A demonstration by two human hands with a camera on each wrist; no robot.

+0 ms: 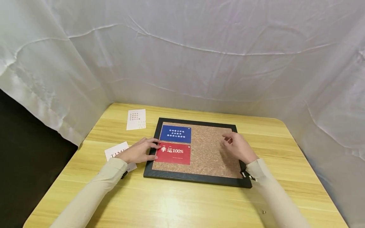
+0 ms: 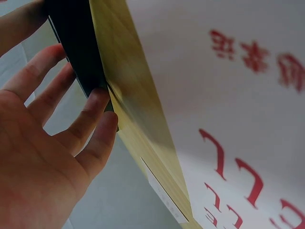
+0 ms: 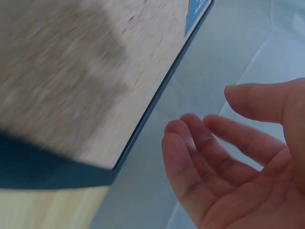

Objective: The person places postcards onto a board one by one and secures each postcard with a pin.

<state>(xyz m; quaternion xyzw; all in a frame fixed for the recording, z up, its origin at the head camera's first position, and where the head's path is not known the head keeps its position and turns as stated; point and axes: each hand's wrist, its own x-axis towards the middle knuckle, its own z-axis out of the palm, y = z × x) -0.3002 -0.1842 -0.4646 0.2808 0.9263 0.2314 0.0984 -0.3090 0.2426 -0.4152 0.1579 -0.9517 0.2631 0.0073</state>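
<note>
though red card point(image 1: 173, 158) legible only in head view, both grips point(image 1: 138, 152) point(image 1: 238, 147) loose, empty

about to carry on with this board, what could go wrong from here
The left grip is at the left edge of the red card, so a nudge might skew it. The white TIME card lies partly below that grip and could get dragged. The small shiny bit beside the right sleeve might be brushed away.

Your left hand point(image 1: 138, 152), left of centre in the head view, has its fingers point(image 2: 88, 119) spread; your right hand point(image 1: 239, 147), right of centre, is loosely cupped. Sleeved forearms point(image 1: 92, 193) extend from the lower edge.
</note>
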